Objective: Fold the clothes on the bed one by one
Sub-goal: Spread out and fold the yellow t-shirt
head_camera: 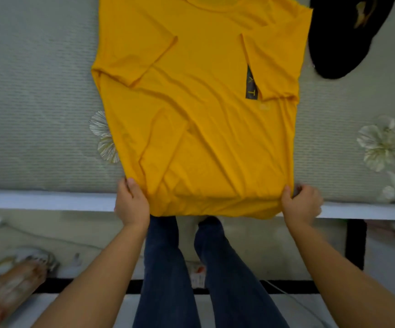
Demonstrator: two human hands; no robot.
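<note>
Yellow T-shirt (199, 110) lies flat on the bed (38, 114), both sleeves folded inward, hem hanging over the near edge. Left hand (131, 204) grip pinches the left hem corner, right hand (301, 204) the right. Black garment (341, 36) sits far right, apart.

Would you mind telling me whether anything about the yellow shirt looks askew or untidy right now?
Slightly. The yellow T-shirt has both sleeves folded in, but its lower half is creased with diagonal wrinkles, and its hem hangs over the bed edge where the left hand and right hand grip its corners. Nothing looks damaged.
</note>
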